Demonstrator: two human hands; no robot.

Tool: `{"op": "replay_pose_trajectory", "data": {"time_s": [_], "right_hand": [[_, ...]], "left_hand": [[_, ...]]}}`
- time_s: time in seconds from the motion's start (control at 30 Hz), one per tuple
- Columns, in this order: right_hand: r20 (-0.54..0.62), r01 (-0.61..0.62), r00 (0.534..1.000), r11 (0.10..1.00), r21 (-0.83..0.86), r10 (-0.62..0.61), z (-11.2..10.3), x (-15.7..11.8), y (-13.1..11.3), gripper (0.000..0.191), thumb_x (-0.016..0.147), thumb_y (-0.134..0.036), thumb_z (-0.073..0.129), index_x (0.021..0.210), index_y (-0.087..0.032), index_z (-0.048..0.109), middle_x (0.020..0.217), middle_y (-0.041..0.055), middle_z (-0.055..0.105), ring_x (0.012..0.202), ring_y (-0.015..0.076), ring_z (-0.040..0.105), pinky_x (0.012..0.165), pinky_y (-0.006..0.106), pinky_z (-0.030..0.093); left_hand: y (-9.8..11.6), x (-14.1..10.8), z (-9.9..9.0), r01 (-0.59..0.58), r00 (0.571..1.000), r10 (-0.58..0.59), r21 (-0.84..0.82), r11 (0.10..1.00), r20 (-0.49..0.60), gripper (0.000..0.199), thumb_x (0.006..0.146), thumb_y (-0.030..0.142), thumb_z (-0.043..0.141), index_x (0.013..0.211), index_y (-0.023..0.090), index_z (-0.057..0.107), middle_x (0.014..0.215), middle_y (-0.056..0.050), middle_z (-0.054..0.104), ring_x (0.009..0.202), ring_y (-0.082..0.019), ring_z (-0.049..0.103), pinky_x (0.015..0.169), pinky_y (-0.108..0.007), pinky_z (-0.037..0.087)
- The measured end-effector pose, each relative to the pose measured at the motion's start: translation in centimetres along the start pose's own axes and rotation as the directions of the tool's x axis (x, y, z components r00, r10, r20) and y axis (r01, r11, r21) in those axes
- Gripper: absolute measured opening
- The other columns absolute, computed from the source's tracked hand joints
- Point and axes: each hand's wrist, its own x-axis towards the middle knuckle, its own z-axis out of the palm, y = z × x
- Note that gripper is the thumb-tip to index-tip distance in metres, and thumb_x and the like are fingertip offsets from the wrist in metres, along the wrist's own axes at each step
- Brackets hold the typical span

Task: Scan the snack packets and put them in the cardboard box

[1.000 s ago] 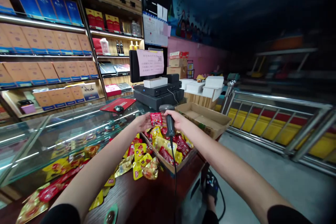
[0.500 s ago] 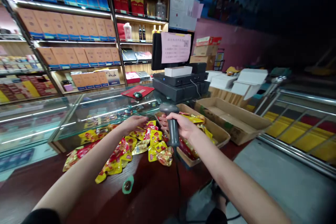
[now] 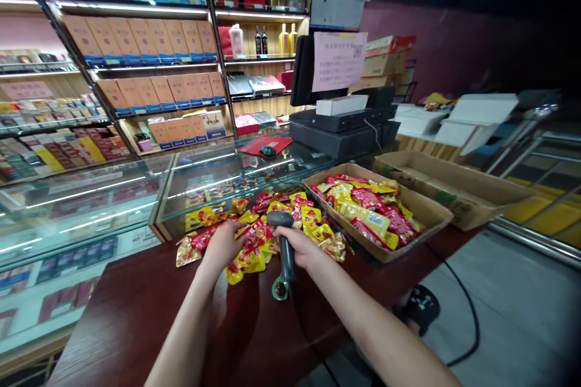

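Note:
My right hand (image 3: 297, 246) is wrapped round the handle of a dark grey barcode scanner (image 3: 287, 254), its head up and its cable trailing down. To the left, my left hand (image 3: 226, 247) is at the pile, its fingers closed at the edge of a red and yellow snack packet (image 3: 256, 233); the fingertips are partly hidden. More shiny snack packets (image 3: 313, 217) lie heaped on the dark red table (image 3: 236, 326) around both hands. Just below the scanner handle lies a small green avocado-shaped thing (image 3: 280, 289), partly covered by the handle.
A cardboard box (image 3: 436, 224) of snack packets stands to the right, with another cardboard tray (image 3: 494, 205) behind it. Beyond the pile are a glass display counter (image 3: 195, 178), a mouse (image 3: 267, 150) and a monitor (image 3: 304, 72). The scanner cable (image 3: 302, 326) hangs over the table.
The view has turned left. The scanner has moved left and down from the cardboard box to over the pile, in my right hand. My left hand has come down onto the packets.

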Motion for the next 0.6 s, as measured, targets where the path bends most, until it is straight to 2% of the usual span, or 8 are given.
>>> {"op": "replay_pose_trajectory", "data": {"time_s": [0.07, 0.2, 0.3, 0.4, 0.5, 0.57, 0.6], "right_hand": [[0.009, -0.028, 1.0, 0.995, 0.094, 0.028, 0.2, 0.5, 0.4, 0.006, 0.067, -0.009, 0.057, 0.064, -0.014, 0.056, 0.056, -0.0013, 0.053, 0.053, 0.0089, 0.055, 0.061, 0.022, 0.051], [0.133, -0.154, 0.984, 0.945, 0.287, 0.119, 0.4, 1.2, 0.3, 0.004, 0.069, -0.011, 0.053, 0.069, -0.014, 0.055, 0.065, 0.0023, 0.06, 0.063, 0.0135, 0.062, 0.071, 0.03, 0.053], [0.179, -0.203, 0.974, 0.898, 0.39, 0.142, 0.7, 1.7, 0.4, 0.006, 0.07, -0.011, 0.05, 0.072, -0.014, 0.054, 0.068, 0.0046, 0.063, 0.067, 0.0163, 0.064, 0.075, 0.035, 0.054], [0.202, -0.187, 0.973, 0.883, 0.431, 0.108, 1.2, 2.4, 1.0, 0.007, 0.072, -0.009, 0.049, 0.073, -0.014, 0.054, 0.068, 0.0056, 0.064, 0.067, 0.0163, 0.065, 0.075, 0.034, 0.054], [0.134, -0.06, 0.991, 0.932, 0.356, 0.013, 1.8, 2.8, 1.5, 0.007, 0.07, -0.008, 0.058, 0.074, -0.013, 0.056, 0.067, 0.004, 0.065, 0.064, 0.0138, 0.064, 0.072, 0.029, 0.054], [0.052, 0.06, 0.996, 0.964, 0.259, -0.076, 2.2, 2.9, 1.6, 0.013, 0.065, -0.009, 0.067, 0.075, -0.013, 0.059, 0.066, 0.002, 0.064, 0.061, 0.0122, 0.062, 0.067, 0.027, 0.054], [0.019, 0.108, 0.993, 0.971, 0.211, -0.115, 2.3, 2.9, 1.6, 0.017, 0.063, -0.01, 0.07, 0.075, -0.013, 0.06, 0.066, 0.001, 0.064, 0.06, 0.0118, 0.061, 0.065, 0.026, 0.053]], "left_hand": [[0.3, 0.0, 0.3, -0.013, 0.999, 0.012, 0.019, 1.0, 0.053, 0.027, 0.063, 0.025, 0.074, 0.09, 0.023, 0.074, 0.096, -0.01, 0.071, 0.091, -0.029, 0.063, 0.086, -0.034, 0.042], [0.6, 0.0, 1.3, -0.042, 0.99, 0.026, 0.113, 0.993, 0.139, 0.038, 0.06, 0.029, 0.077, 0.097, 0.02, 0.073, 0.095, -0.011, 0.07, 0.09, -0.027, 0.064, 0.082, -0.031, 0.043], [0.5, -0.1, 2.1, -0.076, 0.991, 0.047, 0.239, 0.968, 0.121, 0.045, 0.06, 0.026, 0.076, 0.103, 0.017, 0.07, 0.099, -0.012, 0.068, 0.095, -0.025, 0.062, 0.084, -0.03, 0.042], [0.4, 0.0, 2.3, -0.08, 0.996, 0.067, 0.238, 0.968, 0.063, 0.038, 0.063, 0.018, 0.071, 0.101, 0.015, 0.069, 0.096, -0.01, 0.068, 0.09, -0.022, 0.062, 0.08, -0.028, 0.042], [0.5, 0.1, 1.8, -0.064, 0.996, 0.061, 0.04, 0.997, 0.061, 0.022, 0.068, 0.016, 0.066, 0.09, 0.015, 0.07, 0.084, -0.006, 0.069, 0.079, -0.019, 0.062, 0.074, -0.027, 0.044], [0.6, 0.2, 1.5, -0.026, 0.993, 0.05, -0.207, 0.978, 0.108, 0.02, 0.069, 0.021, 0.068, 0.088, 0.015, 0.069, 0.081, -0.005, 0.069, 0.076, -0.017, 0.062, 0.07, -0.025, 0.045], [0.6, 0.3, 1.4, 0.004, 0.99, 0.045, -0.339, 0.941, 0.135, 0.023, 0.068, 0.024, 0.07, 0.089, 0.015, 0.068, 0.082, -0.005, 0.069, 0.075, -0.017, 0.062, 0.069, -0.024, 0.045]]}}
